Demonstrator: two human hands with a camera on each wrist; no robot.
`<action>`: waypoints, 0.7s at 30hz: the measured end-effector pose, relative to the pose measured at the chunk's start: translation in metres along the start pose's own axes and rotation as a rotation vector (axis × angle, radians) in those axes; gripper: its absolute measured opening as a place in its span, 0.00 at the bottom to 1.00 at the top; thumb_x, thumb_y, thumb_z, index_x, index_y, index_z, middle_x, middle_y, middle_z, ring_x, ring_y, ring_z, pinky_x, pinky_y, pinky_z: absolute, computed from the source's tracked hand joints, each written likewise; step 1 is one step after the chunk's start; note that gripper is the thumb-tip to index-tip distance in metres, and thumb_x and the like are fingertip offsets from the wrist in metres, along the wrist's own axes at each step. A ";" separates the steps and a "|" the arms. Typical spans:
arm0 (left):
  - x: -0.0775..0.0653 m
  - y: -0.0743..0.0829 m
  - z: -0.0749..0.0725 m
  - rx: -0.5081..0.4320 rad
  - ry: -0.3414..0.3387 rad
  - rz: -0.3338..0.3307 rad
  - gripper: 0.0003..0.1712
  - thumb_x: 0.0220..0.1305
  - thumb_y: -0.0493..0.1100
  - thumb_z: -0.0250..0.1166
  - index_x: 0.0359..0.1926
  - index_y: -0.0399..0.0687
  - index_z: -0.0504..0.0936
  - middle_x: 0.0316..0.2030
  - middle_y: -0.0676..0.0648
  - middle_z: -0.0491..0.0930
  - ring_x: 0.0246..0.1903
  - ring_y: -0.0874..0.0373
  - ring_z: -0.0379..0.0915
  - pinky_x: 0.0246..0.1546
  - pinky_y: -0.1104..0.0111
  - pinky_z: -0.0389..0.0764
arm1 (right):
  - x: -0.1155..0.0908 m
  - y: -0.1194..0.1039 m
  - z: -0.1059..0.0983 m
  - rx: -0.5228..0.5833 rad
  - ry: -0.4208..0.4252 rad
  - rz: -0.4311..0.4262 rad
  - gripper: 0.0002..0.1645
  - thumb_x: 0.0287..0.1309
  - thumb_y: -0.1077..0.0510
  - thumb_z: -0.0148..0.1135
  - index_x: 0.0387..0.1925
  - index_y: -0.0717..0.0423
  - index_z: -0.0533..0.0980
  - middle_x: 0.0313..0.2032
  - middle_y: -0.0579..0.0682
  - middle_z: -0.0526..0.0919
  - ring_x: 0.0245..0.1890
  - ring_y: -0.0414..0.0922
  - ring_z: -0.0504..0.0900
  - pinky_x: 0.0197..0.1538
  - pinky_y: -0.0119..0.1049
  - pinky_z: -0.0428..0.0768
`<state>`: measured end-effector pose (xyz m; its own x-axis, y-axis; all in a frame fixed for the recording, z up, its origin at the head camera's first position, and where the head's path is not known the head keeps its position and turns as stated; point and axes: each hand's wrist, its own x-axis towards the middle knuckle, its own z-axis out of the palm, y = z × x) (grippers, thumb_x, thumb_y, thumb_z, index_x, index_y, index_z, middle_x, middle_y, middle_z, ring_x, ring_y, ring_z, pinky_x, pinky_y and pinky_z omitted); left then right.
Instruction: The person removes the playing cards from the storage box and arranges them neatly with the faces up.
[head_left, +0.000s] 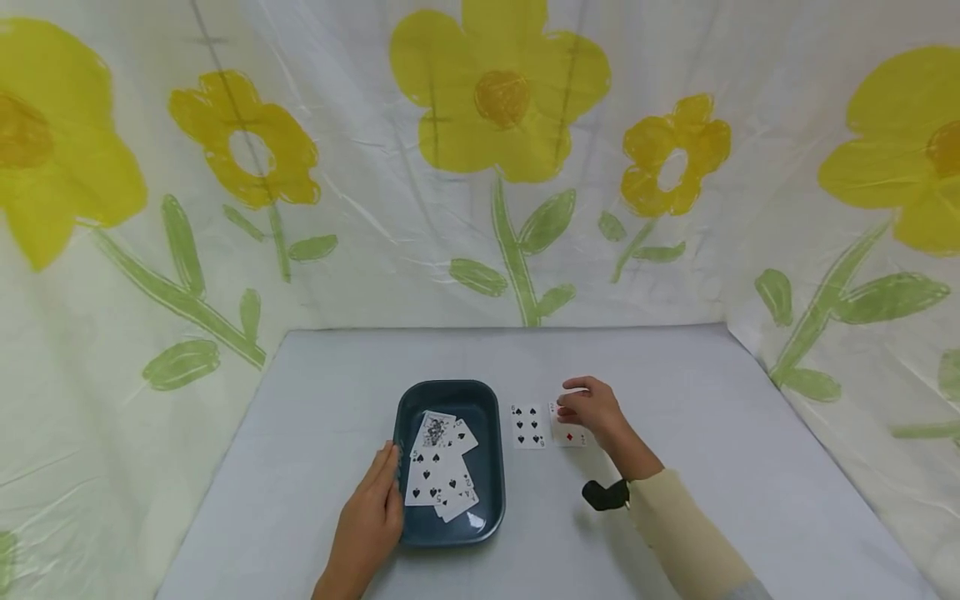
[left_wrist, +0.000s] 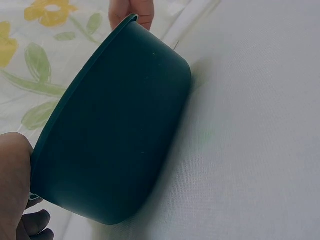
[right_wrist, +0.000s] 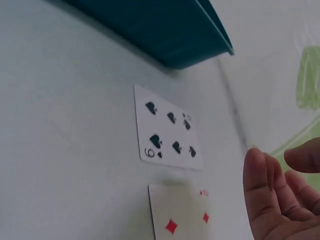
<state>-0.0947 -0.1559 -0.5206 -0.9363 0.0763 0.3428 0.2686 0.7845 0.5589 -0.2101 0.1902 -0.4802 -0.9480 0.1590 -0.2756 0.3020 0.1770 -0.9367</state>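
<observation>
A dark blue-green tray [head_left: 491, 467] stands in the middle of the table, holding several overlapping playing cards, among them a five of spades [head_left: 426, 482]. My left hand [head_left: 366, 518] grips its left rim; in the left wrist view the thumb side shows above the edge and the other fingers below it. To the tray's right lies a six of spades [head_left: 528, 427], face up. Beside that is a red diamond card [head_left: 572, 437], also face up. Over its upper part hovers my right hand [head_left: 592, 410], thumb and fingertips apart with nothing between them, partly hiding the card.
White cloth [head_left: 330, 400] covers the table. Behind it and along both sides hang curtains [head_left: 360, 275] printed with yellow flowers. A black strap piece [head_left: 603, 496] sticks out at my right wrist, below the cream sleeve [head_left: 682, 529].
</observation>
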 end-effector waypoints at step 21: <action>-0.001 0.003 -0.001 0.007 0.008 -0.003 0.29 0.67 0.29 0.59 0.68 0.30 0.69 0.69 0.37 0.67 0.68 0.42 0.63 0.64 0.51 0.68 | -0.035 -0.036 0.068 0.158 -0.347 0.027 0.23 0.68 0.64 0.58 0.61 0.70 0.68 0.49 0.71 0.81 0.35 0.50 0.87 0.44 0.42 0.87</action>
<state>-0.0929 -0.1542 -0.5186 -0.9355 0.0690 0.3467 0.2638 0.7891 0.5548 -0.1945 0.1123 -0.4510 -0.9257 -0.1816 -0.3318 0.3336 0.0214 -0.9425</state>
